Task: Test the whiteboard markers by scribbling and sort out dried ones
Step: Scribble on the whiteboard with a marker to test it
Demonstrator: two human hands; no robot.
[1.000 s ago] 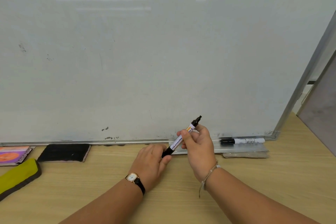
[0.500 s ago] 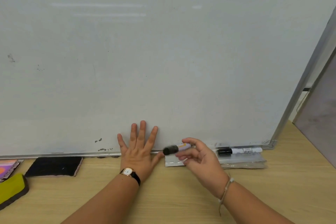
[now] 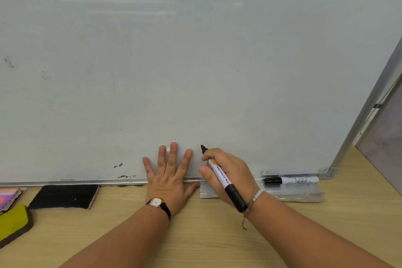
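A large whiteboard (image 3: 195, 61) leans upright on a wooden table (image 3: 195, 235). My right hand (image 3: 230, 172) holds a white marker (image 3: 219, 175) with a black cap on its back end; the black tip points up-left, at or just off the board's lower part. My left hand (image 3: 169, 176) lies flat with fingers spread against the board's bottom edge, just left of the marker. A second capped marker (image 3: 291, 180), white with a black cap, lies on a small metal tray (image 3: 293, 193) at the board's foot on the right.
A black eraser (image 3: 63, 196) lies under the board's edge on the left. A yellow-green eraser (image 3: 13, 224) and a pink-orange object (image 3: 8, 198) sit at the far left. The board's metal frame (image 3: 365, 104) and a grey panel (image 3: 387, 137) stand at the right.
The cap moved to the marker's back end. My left hand let go and pressed flat on the board. My right hand turned the marker and brought its tip up to the board.
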